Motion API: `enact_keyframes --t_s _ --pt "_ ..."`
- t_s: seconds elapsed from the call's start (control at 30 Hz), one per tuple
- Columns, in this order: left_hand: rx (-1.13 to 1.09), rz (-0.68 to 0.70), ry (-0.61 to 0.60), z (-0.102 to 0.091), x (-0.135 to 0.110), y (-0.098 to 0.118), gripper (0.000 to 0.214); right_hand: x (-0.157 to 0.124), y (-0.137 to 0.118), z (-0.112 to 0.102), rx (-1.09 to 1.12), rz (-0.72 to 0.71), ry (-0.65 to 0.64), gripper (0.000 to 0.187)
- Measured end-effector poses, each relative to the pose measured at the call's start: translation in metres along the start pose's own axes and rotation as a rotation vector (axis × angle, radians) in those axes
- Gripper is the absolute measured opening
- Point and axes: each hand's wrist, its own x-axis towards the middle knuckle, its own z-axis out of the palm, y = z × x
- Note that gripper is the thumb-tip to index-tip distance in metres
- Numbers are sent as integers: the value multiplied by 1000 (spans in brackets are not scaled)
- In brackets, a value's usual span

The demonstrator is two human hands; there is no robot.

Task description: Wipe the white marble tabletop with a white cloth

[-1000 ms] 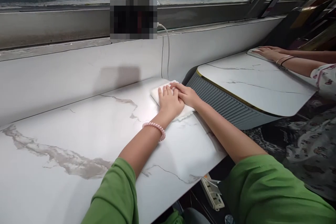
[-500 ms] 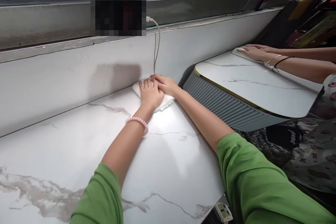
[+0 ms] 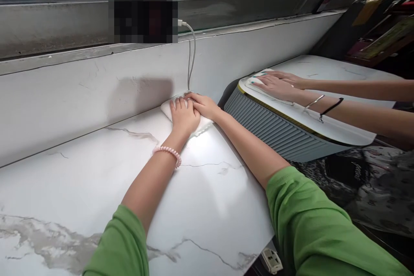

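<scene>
A folded white cloth [image 3: 166, 108] lies on the white marble-patterned table [image 3: 207, 198], at its far edge against the low wall. My left hand [image 3: 185, 116] presses flat on the cloth, fingers spread and pointing towards the wall. Just right of it, my right hand [image 3: 207, 107] rests on the cloth too, open, with its fingertips reaching past my left fingers. The two hands touch. Most of the cloth's middle is hidden under them. A pink coiled band [image 3: 167, 152] circles my left wrist.
A white cable [image 3: 194, 56] hangs from a blurred-out dark box [image 3: 142, 18] on the sill down behind the cloth. To the right, another person's hands [image 3: 274, 84] press a white cloth on a second, gold-edged table [image 3: 323, 62]. A power socket [image 3: 271, 261] sits below my table's corner.
My hands and the cloth stay at the same place on the table. The other person's hands and cloth have slid left and nearer, to the second table's rounded end.
</scene>
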Motion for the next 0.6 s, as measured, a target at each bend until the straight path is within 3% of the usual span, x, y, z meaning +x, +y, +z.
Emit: enact_keyframes --t_s 0.23,0.43,0.6 --pt "-5 37 -86 -10 -27 20 52 -39 -8 -12 -5 22 -19 43" --pt "-7 181 -112 -20 -84 66 54 -125 -18 -34 -6 41 43 45" --pt "-21 320 -103 -30 -139 97 57 -204 -43 -52 -30 108 86 46"
